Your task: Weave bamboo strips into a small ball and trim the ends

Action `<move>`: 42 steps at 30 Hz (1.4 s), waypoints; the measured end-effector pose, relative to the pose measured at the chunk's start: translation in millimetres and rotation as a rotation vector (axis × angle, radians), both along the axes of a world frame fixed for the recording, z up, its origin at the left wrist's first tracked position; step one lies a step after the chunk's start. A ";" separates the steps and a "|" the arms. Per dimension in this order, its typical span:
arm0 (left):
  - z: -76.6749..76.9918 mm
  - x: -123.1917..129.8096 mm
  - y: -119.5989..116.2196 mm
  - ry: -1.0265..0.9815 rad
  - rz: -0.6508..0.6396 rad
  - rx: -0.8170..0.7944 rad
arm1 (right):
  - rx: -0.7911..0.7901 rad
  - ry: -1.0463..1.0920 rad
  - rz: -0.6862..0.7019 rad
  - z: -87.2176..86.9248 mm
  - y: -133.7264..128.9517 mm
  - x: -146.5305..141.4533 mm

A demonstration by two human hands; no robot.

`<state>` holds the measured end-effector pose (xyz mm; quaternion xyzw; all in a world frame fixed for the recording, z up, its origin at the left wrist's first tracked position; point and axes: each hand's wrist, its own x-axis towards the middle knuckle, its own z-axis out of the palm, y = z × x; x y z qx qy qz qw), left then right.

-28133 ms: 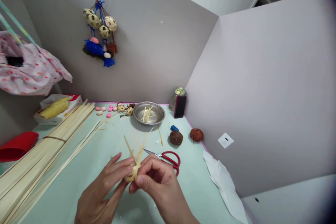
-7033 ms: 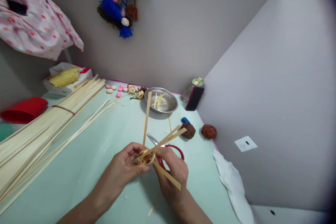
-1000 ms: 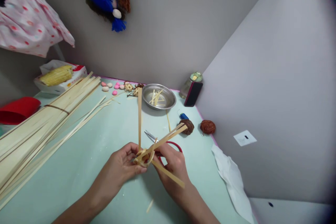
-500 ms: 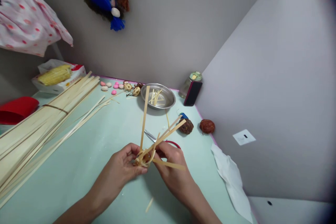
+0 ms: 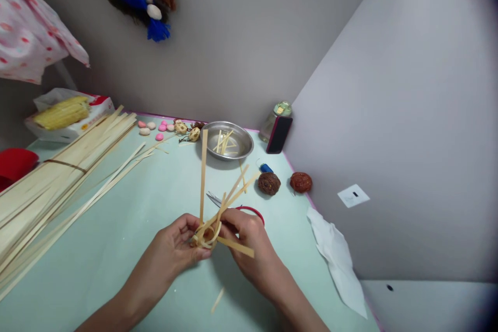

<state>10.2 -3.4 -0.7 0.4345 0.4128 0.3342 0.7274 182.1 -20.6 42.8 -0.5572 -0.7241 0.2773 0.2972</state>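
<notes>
A small woven ball of pale bamboo strips (image 5: 206,236) is held between both hands above the table, with several long strip ends sticking out up, to the upper right and to the right. My left hand (image 5: 177,241) grips its left side with thumb and fingers. My right hand (image 5: 247,238) is closed at its right side, fingers pinched around the strips; the fingertips are partly hidden. Just behind the hands lies a pair of scissors (image 5: 251,210) with red handles, partly covered by the strips and my right hand. A short strip piece (image 5: 218,300) lies in front.
A bundle of long strips (image 5: 73,168) fills the table's left side. At the back stand a metal bowl (image 5: 246,151) holding strips in water, a bottle (image 5: 268,127) and a phone (image 5: 279,135). Brown yarn balls (image 5: 269,183), blue thread (image 5: 266,168) and white tissue (image 5: 336,259) lie right.
The whole view has shifted, so the scene sits a little farther left. Both hands keep their grip on the woven ball, whose strips have turned slightly.
</notes>
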 end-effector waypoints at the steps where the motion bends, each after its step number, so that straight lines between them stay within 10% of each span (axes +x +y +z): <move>1: -2.0 -0.8 1.0 -0.009 0.004 0.002 | 0.010 0.004 0.005 -1.2 -0.4 0.3; 42: 14.3 -0.5 -2.1 -0.084 0.078 -0.015 | 0.091 0.094 0.000 -3.5 -0.4 0.0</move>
